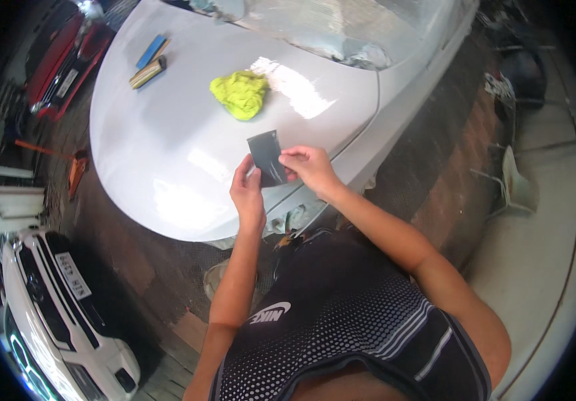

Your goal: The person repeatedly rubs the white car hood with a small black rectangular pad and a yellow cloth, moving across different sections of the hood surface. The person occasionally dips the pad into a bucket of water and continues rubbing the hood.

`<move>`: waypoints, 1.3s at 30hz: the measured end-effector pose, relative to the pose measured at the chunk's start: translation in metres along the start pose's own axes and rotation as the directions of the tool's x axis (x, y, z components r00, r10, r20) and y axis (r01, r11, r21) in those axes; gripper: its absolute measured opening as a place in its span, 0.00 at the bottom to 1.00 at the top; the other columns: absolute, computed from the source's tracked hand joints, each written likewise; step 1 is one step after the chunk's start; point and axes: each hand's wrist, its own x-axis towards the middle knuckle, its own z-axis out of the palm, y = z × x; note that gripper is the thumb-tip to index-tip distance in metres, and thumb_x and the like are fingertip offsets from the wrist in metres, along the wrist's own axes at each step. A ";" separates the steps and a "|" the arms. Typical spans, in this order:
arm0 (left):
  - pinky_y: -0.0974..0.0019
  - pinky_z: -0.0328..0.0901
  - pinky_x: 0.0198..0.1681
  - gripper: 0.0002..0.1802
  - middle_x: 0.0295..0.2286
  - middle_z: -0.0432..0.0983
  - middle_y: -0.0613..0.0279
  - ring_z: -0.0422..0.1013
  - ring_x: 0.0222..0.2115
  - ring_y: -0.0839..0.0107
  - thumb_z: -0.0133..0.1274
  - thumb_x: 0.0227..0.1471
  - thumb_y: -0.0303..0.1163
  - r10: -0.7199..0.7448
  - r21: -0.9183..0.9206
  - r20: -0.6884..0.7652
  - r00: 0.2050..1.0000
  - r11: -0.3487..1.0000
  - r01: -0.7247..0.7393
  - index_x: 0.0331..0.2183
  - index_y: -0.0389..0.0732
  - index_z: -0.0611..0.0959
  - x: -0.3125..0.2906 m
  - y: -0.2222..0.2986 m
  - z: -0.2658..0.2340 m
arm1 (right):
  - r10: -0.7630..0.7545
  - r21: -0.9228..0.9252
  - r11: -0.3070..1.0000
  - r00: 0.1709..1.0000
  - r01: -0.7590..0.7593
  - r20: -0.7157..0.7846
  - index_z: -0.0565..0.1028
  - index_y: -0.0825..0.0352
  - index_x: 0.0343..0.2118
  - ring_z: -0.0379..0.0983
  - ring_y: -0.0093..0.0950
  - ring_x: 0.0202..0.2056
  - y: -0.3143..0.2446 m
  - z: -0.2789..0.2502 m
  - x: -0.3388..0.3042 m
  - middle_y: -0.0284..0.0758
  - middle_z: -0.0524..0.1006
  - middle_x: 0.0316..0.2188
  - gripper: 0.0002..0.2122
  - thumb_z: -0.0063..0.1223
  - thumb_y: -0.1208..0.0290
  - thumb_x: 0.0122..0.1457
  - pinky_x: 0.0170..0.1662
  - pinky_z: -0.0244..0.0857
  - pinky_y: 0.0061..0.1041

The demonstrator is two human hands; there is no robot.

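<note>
Both hands hold up a small dark grey rectangle of sandpaper [268, 159] above the near part of a light grey car hood [147, 144]. My left hand [246, 194] grips its left and lower edge between thumb and fingers. At the right edge, the thumb and fingers of my right hand [311, 170] pinch it. Beyond the hands lies a crumpled yellow-green cloth [240, 95] on the hood. Farther left rest a blue block [152, 51] and a yellowish block with a dark end [147, 73], close together.
Cloudy sheeting [328, 30] covers the windshield area. A white car [67, 314] stands at lower left, a red car [67, 60] at upper left. Near them is an orange floor jack [77, 170]. A pale chair [518, 180] stands by the right wall.
</note>
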 end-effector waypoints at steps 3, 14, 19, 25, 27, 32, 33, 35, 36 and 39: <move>0.57 0.62 0.63 0.36 0.67 0.53 0.51 0.58 0.65 0.56 0.54 0.56 0.20 0.217 0.311 0.249 0.944 0.905 -0.290 0.65 0.38 0.65 -0.003 0.000 0.003 | 0.011 -0.042 0.999 0.997 -0.014 -0.073 0.80 0.71 0.46 0.76 0.18 0.30 -0.011 -0.024 0.000 0.31 0.81 0.32 0.14 0.62 0.68 0.61 0.31 0.69 0.20; 0.56 0.64 0.60 0.37 0.47 0.75 0.59 0.71 0.53 0.63 0.66 0.46 0.18 0.149 0.208 0.644 0.750 0.910 -0.359 0.59 0.38 0.76 0.024 0.013 -0.015 | 0.397 0.223 0.839 0.839 -0.496 0.372 0.79 0.67 0.39 0.68 0.17 0.22 -0.002 -0.056 0.010 0.34 0.79 0.29 0.08 0.58 0.68 0.62 0.21 0.57 0.17; 0.66 0.63 0.57 0.16 0.40 0.77 0.64 0.71 0.47 0.71 0.52 0.63 0.27 0.084 0.382 0.517 0.852 0.868 -0.318 0.51 0.34 0.82 0.012 0.014 0.005 | 0.435 0.286 0.718 0.730 -0.635 0.528 0.76 0.63 0.43 0.72 0.16 0.23 0.016 -0.065 0.017 0.39 0.82 0.35 0.12 0.51 0.60 0.67 0.21 0.62 0.16; 0.57 0.56 0.66 0.24 0.61 0.66 0.45 0.63 0.63 0.54 0.46 0.63 0.22 0.550 0.513 0.167 0.818 0.660 -0.548 0.60 0.34 0.72 0.026 0.004 -0.028 | 0.243 -0.157 0.952 0.961 -0.262 -0.128 0.79 0.62 0.44 0.70 0.17 0.25 -0.029 -0.113 0.008 0.30 0.81 0.32 0.14 0.56 0.58 0.63 0.25 0.61 0.16; 0.53 0.52 0.68 0.28 0.62 0.62 0.41 0.60 0.63 0.47 0.47 0.62 0.21 0.591 0.741 0.339 0.732 0.311 -0.595 0.63 0.33 0.67 0.023 -0.002 -0.055 | 0.101 -0.141 0.981 0.971 -0.134 -0.217 0.79 0.63 0.44 0.72 0.17 0.26 -0.045 -0.161 0.004 0.30 0.82 0.32 0.13 0.57 0.61 0.62 0.27 0.62 0.17; 0.45 0.48 0.68 0.38 0.65 0.55 0.38 0.52 0.66 0.38 0.53 0.60 0.29 0.491 0.869 0.342 0.802 0.160 -0.468 0.68 0.39 0.60 0.021 -0.047 -0.071 | -0.152 -0.252 0.967 0.897 0.047 -0.415 0.80 0.64 0.43 0.72 0.16 0.29 -0.096 -0.266 -0.010 0.29 0.82 0.33 0.11 0.54 0.64 0.64 0.32 0.63 0.17; 0.45 0.49 0.66 0.38 0.64 0.55 0.36 0.51 0.66 0.39 0.55 0.60 0.37 0.481 0.925 0.287 0.829 0.085 -0.370 0.68 0.42 0.61 0.018 -0.043 -0.054 | -0.237 -0.292 0.950 0.866 0.111 -0.441 0.80 0.64 0.44 0.72 0.16 0.29 -0.105 -0.293 -0.012 0.29 0.81 0.33 0.11 0.53 0.65 0.65 0.32 0.63 0.18; 0.46 0.48 0.66 0.35 0.66 0.55 0.43 0.50 0.68 0.45 0.51 0.63 0.38 0.443 0.952 0.304 0.844 -0.103 -0.288 0.68 0.45 0.62 0.020 -0.040 -0.038 | -0.352 -0.380 0.910 0.797 0.168 -0.491 0.80 0.65 0.44 0.72 0.16 0.31 -0.130 -0.340 -0.017 0.28 0.82 0.34 0.11 0.52 0.66 0.65 0.33 0.64 0.18; 0.46 0.47 0.67 0.34 0.66 0.56 0.46 0.51 0.68 0.47 0.50 0.63 0.36 0.461 0.947 0.321 0.827 -0.169 -0.273 0.68 0.45 0.63 0.024 -0.044 -0.031 | -0.395 -0.431 0.887 0.756 0.167 -0.522 0.81 0.66 0.44 0.73 0.16 0.31 -0.146 -0.358 -0.018 0.28 0.82 0.34 0.11 0.51 0.66 0.66 0.34 0.64 0.19; 0.45 0.46 0.69 0.30 0.63 0.64 0.48 0.57 0.66 0.51 0.49 0.62 0.33 0.473 0.867 0.470 0.745 -0.090 -0.490 0.64 0.43 0.69 0.047 -0.053 0.058 | -0.569 -0.543 0.791 0.666 0.283 -0.482 0.81 0.67 0.43 0.74 0.18 0.33 -0.173 -0.427 0.020 0.30 0.82 0.36 0.12 0.52 0.64 0.66 0.36 0.65 0.20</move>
